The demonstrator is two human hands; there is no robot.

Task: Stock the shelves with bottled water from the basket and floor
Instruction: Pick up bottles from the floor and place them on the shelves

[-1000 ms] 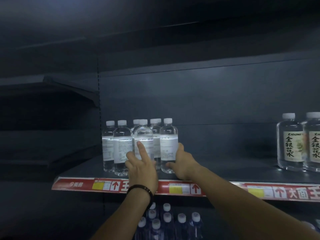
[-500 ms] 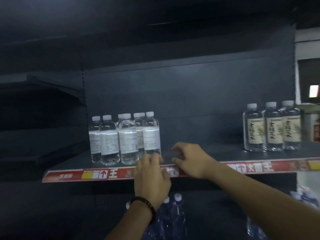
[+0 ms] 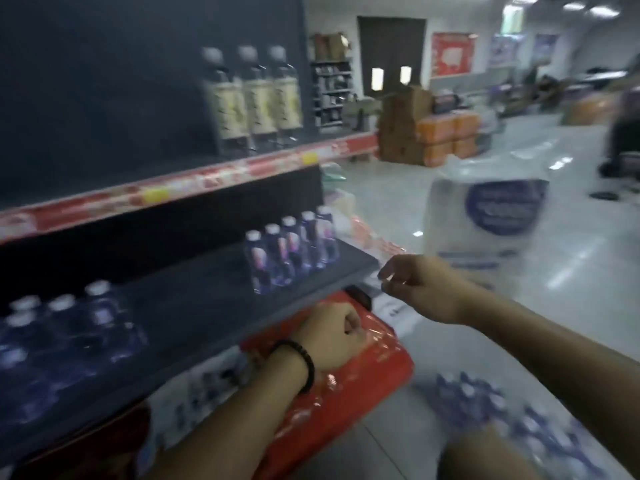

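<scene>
Looking down past the shelving, we find the left hand (image 3: 329, 337) with its fingers curled in toward the palm like a loose fist and a black bracelet (image 3: 298, 365) on the wrist. We see nothing between those fingers. The hand hangs just off the front edge of the lower shelf (image 3: 207, 306), over the red basket (image 3: 367, 386), and the blur keeps us from telling whether it touches the shiny wrap (image 3: 377, 341) there. The right hand (image 3: 422, 292) is out beyond the shelf's corner, fingers loosely bent with thumb and forefinger tips near each other, and it holds nothing we can make out. Bottled water sits in several places. A short row of purple-labelled bottles (image 3: 291, 251) stands near the right end of the lower shelf, and a darker cluster of bottles (image 3: 62, 327) stands at its left end. More bottles on the floor (image 3: 485, 407) lie to the right of the basket. Three yellow-labelled bottles (image 3: 256, 98) stand on the upper shelf (image 3: 156, 195).
</scene>
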